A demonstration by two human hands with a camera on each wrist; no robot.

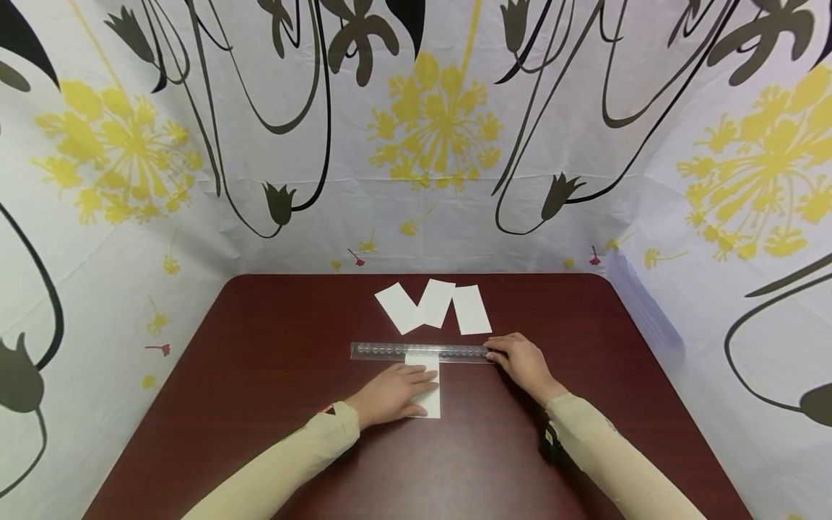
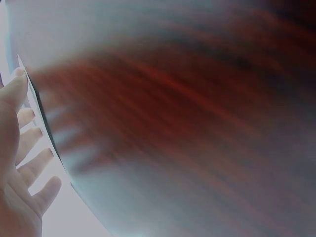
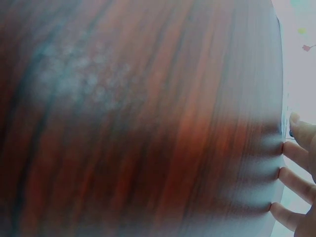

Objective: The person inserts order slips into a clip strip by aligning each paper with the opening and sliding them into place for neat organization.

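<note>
A clear plastic ruler (image 1: 390,352) lies crosswise on the table, over the top part of a white paper card (image 1: 430,406). My left hand (image 1: 393,393) rests on this card, palm down with fingers stretched out and pointing right. At the ruler's right end, my right hand (image 1: 523,367) holds it between thumb and fingers. In the left wrist view the left hand (image 2: 22,163) shows spread fingers at the edge of the picture. Fingers of the right hand (image 3: 298,182) touch the tabletop in the right wrist view; the ruler is hard to make out there.
Beyond the ruler lie three more white cards, one on the left (image 1: 399,308), one in the middle (image 1: 437,303) and one on the right (image 1: 472,310). The dark red-brown table (image 1: 279,404) has rounded far corners. Flower-patterned white cloth (image 1: 416,238) surrounds it.
</note>
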